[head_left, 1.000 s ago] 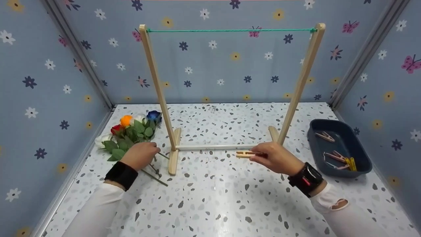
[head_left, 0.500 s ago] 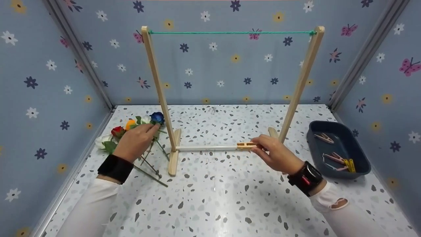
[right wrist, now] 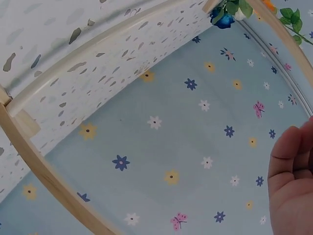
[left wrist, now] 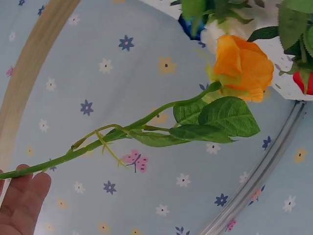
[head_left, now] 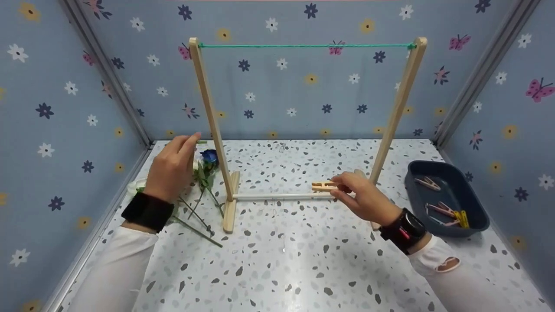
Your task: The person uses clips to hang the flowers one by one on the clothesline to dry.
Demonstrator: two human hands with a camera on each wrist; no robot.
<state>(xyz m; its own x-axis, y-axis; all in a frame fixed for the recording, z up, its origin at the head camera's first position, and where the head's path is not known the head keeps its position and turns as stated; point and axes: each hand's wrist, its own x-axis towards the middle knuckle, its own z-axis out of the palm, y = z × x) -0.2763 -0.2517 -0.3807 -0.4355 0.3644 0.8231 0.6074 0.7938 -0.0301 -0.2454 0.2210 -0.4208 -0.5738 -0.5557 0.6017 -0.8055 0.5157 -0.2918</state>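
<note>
In the head view my left hand [head_left: 171,167] is raised over the flowers at the left and pinches the stem of an orange rose. The left wrist view shows this orange rose [left wrist: 244,68] with its long green stem and leaves; in the head view the hand hides its bloom. A blue rose [head_left: 210,156] and a white rose [head_left: 135,187] lie on the table, partly behind my hand, and a red rose [left wrist: 304,81] shows in the left wrist view. My right hand [head_left: 364,197] holds a light wooden clothespin [head_left: 321,186] above the white bottom bar.
A wooden frame with two posts [head_left: 210,108] and a green cord [head_left: 303,46] across its top stands mid-table. At the right sits a dark blue bin [head_left: 461,184] with several clothespins [head_left: 442,210]. Patterned walls enclose the table on the back and sides.
My left hand has moved from the stems on the table up and away from me, lifting the orange rose. My right hand has risen slightly with the clothespin.
</note>
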